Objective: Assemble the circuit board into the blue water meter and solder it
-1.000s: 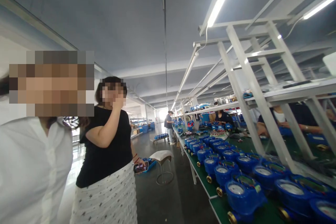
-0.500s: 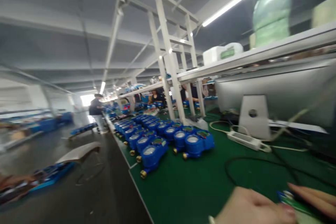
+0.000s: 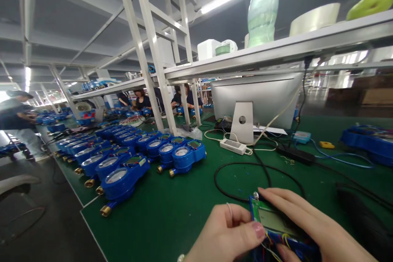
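Note:
At the lower right, my left hand (image 3: 227, 231) grips the left edge of a blue meter unit, its thumb by the wires and a ring on one finger. The unit carries a green circuit board with a grey display (image 3: 274, 220), and thin yellow and white wires hang below it. My right hand (image 3: 313, 225) holds the same unit from the other side, its fingers stretched along the board's upper edge and its thumb underneath. Rows of blue meters (image 3: 118, 182) with brass fittings stand on the green table (image 3: 172, 217) to the left.
Behind my hands are a monitor's back (image 3: 260, 94), a white adapter (image 3: 233, 146) and black cables. A shelf (image 3: 215, 63) above holds a green bottle (image 3: 263, 12) and tape rolls. A blue tray (image 3: 368, 143) lies at the right. People are further back; one person stands far left.
The view has swung to the right and sharpened. Both hands and the blue unit now show further left and more fully, with the display visible between them.

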`<state>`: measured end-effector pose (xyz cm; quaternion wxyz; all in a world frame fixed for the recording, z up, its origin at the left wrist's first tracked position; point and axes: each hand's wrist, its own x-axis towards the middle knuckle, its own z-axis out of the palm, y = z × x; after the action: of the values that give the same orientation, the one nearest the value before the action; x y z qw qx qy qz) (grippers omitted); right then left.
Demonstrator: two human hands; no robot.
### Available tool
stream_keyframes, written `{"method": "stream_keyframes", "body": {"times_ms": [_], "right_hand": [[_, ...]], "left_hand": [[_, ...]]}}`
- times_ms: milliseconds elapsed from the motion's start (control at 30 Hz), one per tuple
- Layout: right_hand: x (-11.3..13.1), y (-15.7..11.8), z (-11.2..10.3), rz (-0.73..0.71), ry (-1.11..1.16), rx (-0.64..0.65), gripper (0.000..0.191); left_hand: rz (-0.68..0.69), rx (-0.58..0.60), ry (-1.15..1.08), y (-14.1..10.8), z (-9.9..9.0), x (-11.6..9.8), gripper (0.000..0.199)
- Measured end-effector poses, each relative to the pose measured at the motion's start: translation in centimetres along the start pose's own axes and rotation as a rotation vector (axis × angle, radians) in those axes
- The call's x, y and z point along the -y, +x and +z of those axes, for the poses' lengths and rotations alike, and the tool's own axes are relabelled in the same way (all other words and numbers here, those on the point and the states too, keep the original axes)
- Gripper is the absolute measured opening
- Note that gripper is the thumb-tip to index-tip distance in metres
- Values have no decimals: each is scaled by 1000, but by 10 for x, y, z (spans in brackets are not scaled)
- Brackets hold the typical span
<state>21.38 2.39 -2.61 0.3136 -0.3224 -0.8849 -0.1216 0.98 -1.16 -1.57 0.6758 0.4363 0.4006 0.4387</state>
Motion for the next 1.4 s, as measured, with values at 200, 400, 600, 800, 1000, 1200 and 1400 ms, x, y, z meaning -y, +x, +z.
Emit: {"method": "stream_keyframes", "body": {"times_ms": [200, 400, 600, 800, 1000, 1200, 1400], "right_hand": [[5, 0, -2, 34, 6, -36, 64], [3, -5, 3, 33, -3, -33, 69], [7, -2, -1, 37, -19, -66, 64], [15, 8, -10, 31, -53, -99, 57], [15, 6, -11, 38, -70, -68, 58], [14, 4, -8, 39, -87, -118, 56], [15, 8, -11, 50, -75, -102, 56]], "left_hand": [[29, -6, 186, -6, 3, -9, 36], [18, -80, 361, -3, 5, -5, 15], [72, -199, 501, -3, 5, 4, 10], [188, -267, 764, -6, 12, -1, 9], [189, -345, 996, -9, 19, -4, 8], [221, -349, 704, -3, 13, 14, 11], [190, -370, 655, 1, 18, 19, 8]]}}
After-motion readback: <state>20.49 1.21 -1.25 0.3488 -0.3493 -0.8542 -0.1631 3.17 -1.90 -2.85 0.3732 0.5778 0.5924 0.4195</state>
